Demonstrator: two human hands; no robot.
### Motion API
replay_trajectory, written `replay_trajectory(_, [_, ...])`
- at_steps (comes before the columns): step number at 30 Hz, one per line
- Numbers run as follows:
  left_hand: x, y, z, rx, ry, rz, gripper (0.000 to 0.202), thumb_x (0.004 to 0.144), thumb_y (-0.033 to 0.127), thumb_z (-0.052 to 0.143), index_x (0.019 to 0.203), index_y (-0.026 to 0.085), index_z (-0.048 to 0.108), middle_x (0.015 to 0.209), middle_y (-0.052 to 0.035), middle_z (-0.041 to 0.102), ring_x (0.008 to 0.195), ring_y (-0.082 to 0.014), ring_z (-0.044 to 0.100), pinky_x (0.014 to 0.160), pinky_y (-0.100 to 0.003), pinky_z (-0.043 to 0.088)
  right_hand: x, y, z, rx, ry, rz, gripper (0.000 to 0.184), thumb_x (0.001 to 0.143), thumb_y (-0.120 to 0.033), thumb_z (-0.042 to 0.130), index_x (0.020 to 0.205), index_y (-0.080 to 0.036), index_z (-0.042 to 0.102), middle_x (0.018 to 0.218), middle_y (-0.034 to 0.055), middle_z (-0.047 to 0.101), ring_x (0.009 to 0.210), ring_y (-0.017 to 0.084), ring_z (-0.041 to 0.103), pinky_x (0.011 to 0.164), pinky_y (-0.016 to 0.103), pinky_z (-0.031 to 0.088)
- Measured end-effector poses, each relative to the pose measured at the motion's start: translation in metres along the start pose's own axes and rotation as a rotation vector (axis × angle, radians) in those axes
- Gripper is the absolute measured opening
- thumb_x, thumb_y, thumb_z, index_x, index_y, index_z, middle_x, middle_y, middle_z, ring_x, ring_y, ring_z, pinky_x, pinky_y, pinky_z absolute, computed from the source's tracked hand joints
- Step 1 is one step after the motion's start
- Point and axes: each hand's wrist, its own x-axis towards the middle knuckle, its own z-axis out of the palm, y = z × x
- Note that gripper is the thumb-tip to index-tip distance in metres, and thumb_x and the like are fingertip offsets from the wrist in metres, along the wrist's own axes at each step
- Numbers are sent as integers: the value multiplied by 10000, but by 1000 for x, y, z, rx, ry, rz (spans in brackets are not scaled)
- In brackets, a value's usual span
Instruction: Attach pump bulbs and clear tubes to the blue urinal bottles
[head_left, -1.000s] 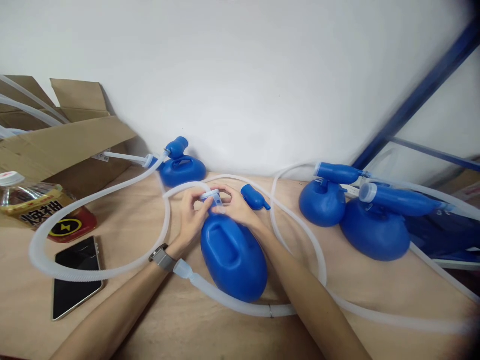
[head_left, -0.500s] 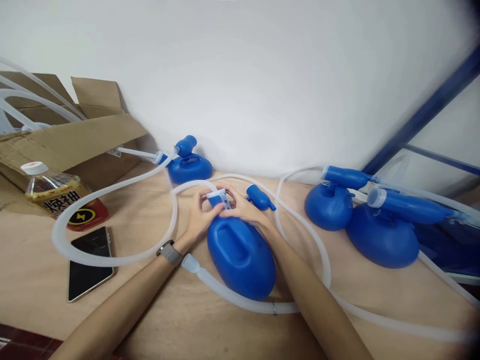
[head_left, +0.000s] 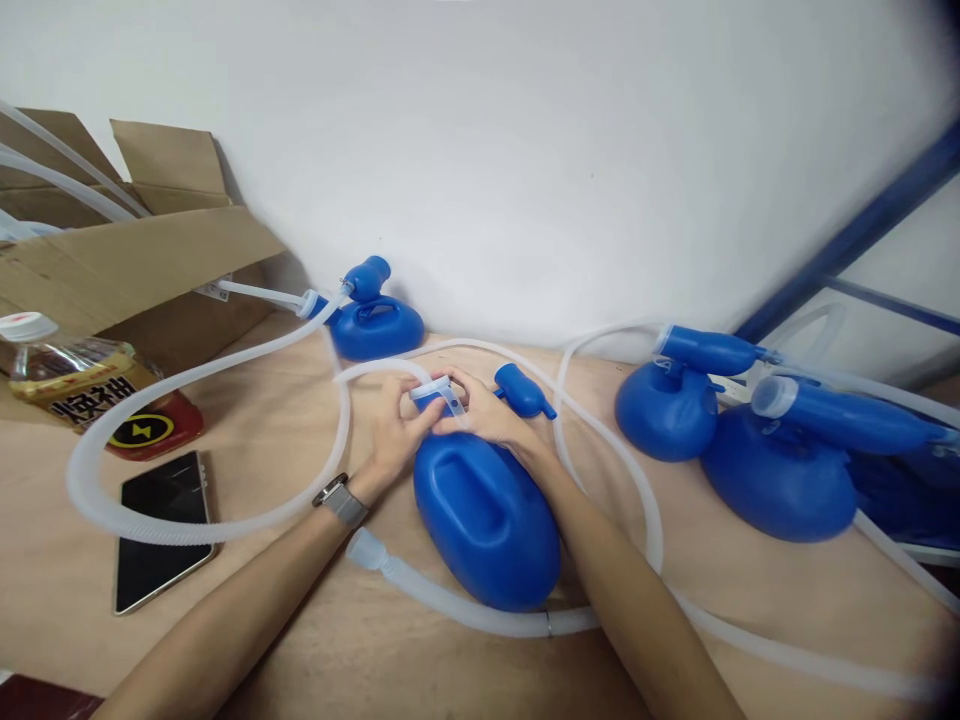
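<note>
A blue plastic urinal bottle [head_left: 495,520] lies on the table in front of me, its neck pointing away and its recessed handle facing up. Around the neck, my left hand [head_left: 397,430] is closed from the left, its thumb against the blue part beneath the white cap [head_left: 430,388]. My right hand [head_left: 484,412] is closed on the cap's right side, by the strap that hangs from it. A translucent hose [head_left: 382,370] runs up to the far side of the cap; my fingers partly hide that spot. Just beyond my right hand lies a loose blue spouted funnel [head_left: 523,390].
Another hose [head_left: 465,610] with a flared end curves around the near side. More blue bottles stand at the back [head_left: 386,328] and right [head_left: 780,480]. On the left are a phone [head_left: 161,530], a drink bottle [head_left: 90,385] and a cardboard box [head_left: 150,250] of hoses.
The view has shifted slightly. My hands stay at the neck; the cap now looks more level and seated lower between my fingers. The bottle has hardly moved.
</note>
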Motion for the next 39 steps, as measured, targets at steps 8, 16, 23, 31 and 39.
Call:
replay_trajectory(8, [-1,3,-1,50,-7,-2,239,904,457,709,974,245,625,932,-38,683,888,-247,647,816,-390,542,-1,1,-1,-53,14,-51,681,634,-208,902,1250,-249,614,1212,16,692,930,169,708,782,270,602])
replay_trajectory(16, [15,23,-16,118,-202,338,240,971,350,608,1151,256,735,1299,-129,655,1236,-319,610,1093,-502,468,-5,6,-6,26,-9,-125,767,648,-264,881,1361,-290,600,1496,53,569,1267,245,642,1062,378,554])
replay_trajectory(23, [53,46,-12,14,-574,342,204,984,338,573,848,243,691,1067,-76,779,1147,-288,691,1070,-473,472,-7,14,-14,208,-13,-90,688,678,-291,657,1364,-251,616,1375,49,674,1298,306,616,1066,438,544])
replay_trajectory(31, [61,31,-10,-101,-609,392,153,978,292,638,971,218,772,1042,-78,813,1083,-259,740,998,-413,561,-4,23,-8,113,33,-38,981,631,-245,826,1541,-284,465,1604,71,498,1370,292,575,1112,411,530])
replay_trajectory(39, [65,33,-16,-138,-656,401,204,989,263,637,1094,212,804,1145,-95,807,1131,-255,739,1026,-427,578,-12,22,-3,126,69,-51,903,756,-344,816,1575,-320,437,1606,48,506,1409,294,558,1163,438,513])
